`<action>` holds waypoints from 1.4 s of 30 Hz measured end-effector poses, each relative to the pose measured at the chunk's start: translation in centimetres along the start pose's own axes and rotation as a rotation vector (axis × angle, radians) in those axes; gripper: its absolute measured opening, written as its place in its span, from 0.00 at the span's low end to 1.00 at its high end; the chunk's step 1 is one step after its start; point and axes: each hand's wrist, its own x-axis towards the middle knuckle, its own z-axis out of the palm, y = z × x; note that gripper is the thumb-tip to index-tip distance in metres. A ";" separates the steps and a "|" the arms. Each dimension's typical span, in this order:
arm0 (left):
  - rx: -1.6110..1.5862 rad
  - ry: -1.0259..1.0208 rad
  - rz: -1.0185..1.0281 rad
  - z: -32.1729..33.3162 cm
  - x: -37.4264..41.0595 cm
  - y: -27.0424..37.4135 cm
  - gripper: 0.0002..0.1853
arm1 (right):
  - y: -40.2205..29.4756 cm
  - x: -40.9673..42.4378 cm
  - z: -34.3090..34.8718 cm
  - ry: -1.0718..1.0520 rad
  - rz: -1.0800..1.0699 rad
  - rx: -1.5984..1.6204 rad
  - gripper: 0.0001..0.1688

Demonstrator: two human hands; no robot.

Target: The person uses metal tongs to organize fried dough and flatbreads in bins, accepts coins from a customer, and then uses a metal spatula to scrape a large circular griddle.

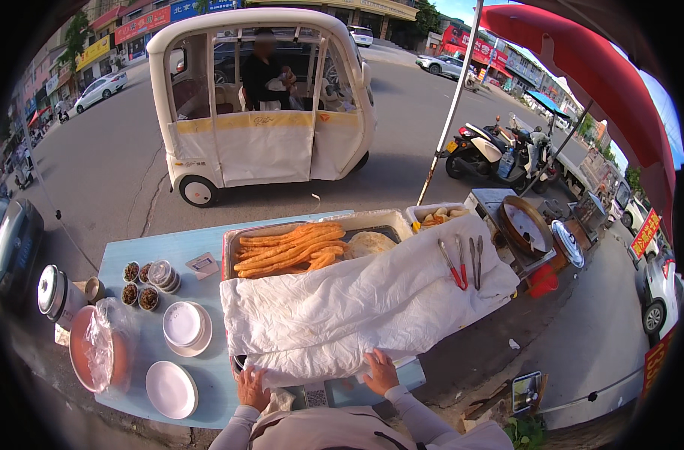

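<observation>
A white quilted cloth [347,304] lies wrinkled over the near part of the food trays. My left hand [253,388] has its fingers at the cloth's near left corner and holds the edge. Farther right, my right hand [381,371] grips the same near edge, fingers on top. Beyond the cloth, long fried dough sticks [291,247] are piled in a metal tray [227,253]. Beside them a flat round bread [370,244] is partly covered. Red-handled tongs [454,264] and dark tongs [476,264] rest on the cloth's right part.
On the light blue table [122,247] stand stacked plates [183,324], a white plate [172,390], small cups of dark food [130,294] and a bagged orange basin [83,349]. A large pan [525,225] sits to the right. A white three-wheeler [263,146] with a person inside stands beyond.
</observation>
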 end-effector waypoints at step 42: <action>-0.021 0.063 0.018 -1.0 0.7 1.2 0.30 | 0.4 0.3 0.5 0.011 -0.043 -0.029 0.38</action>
